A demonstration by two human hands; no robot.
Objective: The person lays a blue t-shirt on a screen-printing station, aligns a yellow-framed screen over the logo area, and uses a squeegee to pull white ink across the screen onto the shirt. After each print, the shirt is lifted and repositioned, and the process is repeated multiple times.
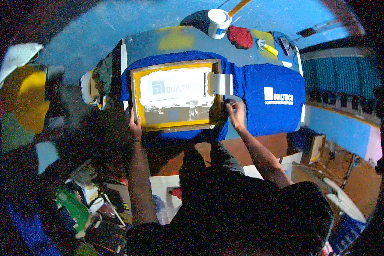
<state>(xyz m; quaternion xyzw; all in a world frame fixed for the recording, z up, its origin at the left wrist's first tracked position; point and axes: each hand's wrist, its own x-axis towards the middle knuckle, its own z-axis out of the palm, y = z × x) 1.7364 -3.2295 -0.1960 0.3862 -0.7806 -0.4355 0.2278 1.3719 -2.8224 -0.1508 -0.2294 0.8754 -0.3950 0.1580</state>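
Observation:
A wooden-framed printing screen (134,96) lies over a blue shirt, with white ink (179,97) spread over most of its mesh and yellow edging around it. A dark printed design shows through the ink. Gripping the screen's lower left corner is my left hand (135,122). A metal squeegee-like plate (222,84) rests across the frame's right side. Just below that plate, beside the frame, is my right hand (237,115), its fingers bent together; what they hold, if anything, is hidden. Another blue shirt (271,115) with a white print lies to the right.
Beyond the screen, a white bucket (219,30), a crumpled red cloth (240,37) and a yellow-handled tool (269,48) rest on the grey work table (143,47). A wooden frame (317,148) stands low on the right. Scraps and a green sheet (72,209) clutter the lower left.

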